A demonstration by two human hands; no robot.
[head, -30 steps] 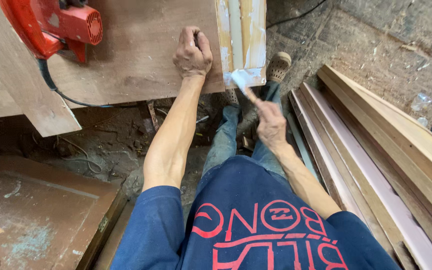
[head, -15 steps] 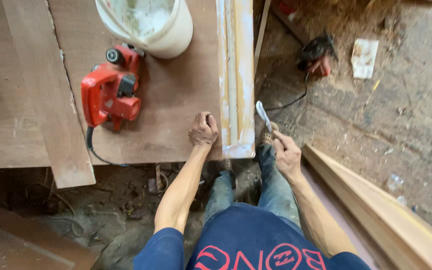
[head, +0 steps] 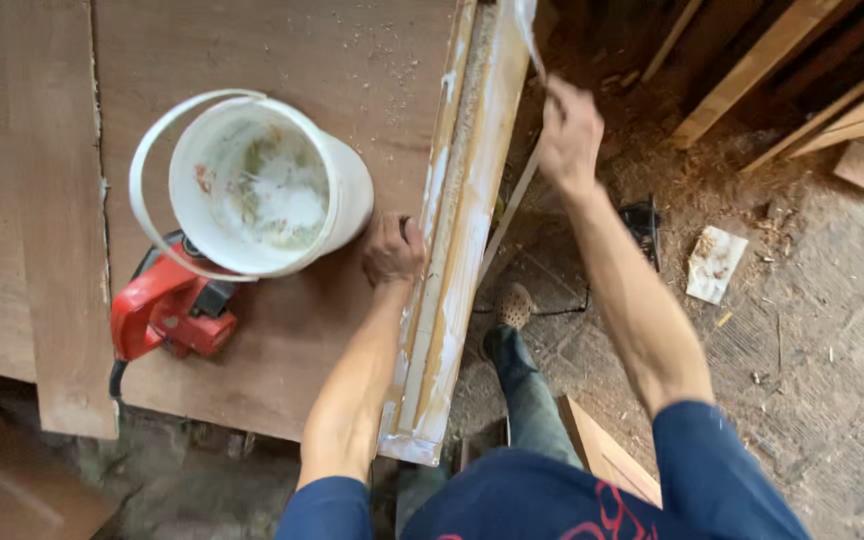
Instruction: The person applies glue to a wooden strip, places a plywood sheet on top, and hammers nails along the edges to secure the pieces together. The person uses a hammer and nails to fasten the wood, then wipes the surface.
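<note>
Rough plywood sheeting (head: 282, 60) forms the work surface, set over a dusty floor (head: 812, 330) strewn with sawdust. Along the right edge of this surface a long wooden moulding strip (head: 462, 230) is laid, smeared with pale filler, its near end reaching just past the front edge. The left hand (head: 392, 250) is pressed as a loose fist against the left side of the strip, about midway along it; nothing is seen to be held in it. The right hand (head: 569, 135) is raised beyond the right edge, its fingers closed around the handle of a putty knife (head: 529, 35), whose blade is blurred above the far part of the strip. Left of the left hand, a white bucket (head: 272, 190) with a thin bail handle is stood on the surface, its inside streaked with filler. Beneath the bucket's near side a red power tool (head: 172, 310) is partly covered. On the floor to the right, a scrap of paper (head: 714, 262) is seen, and timber lengths (head: 752, 80) are stacked at the far right.
</note>
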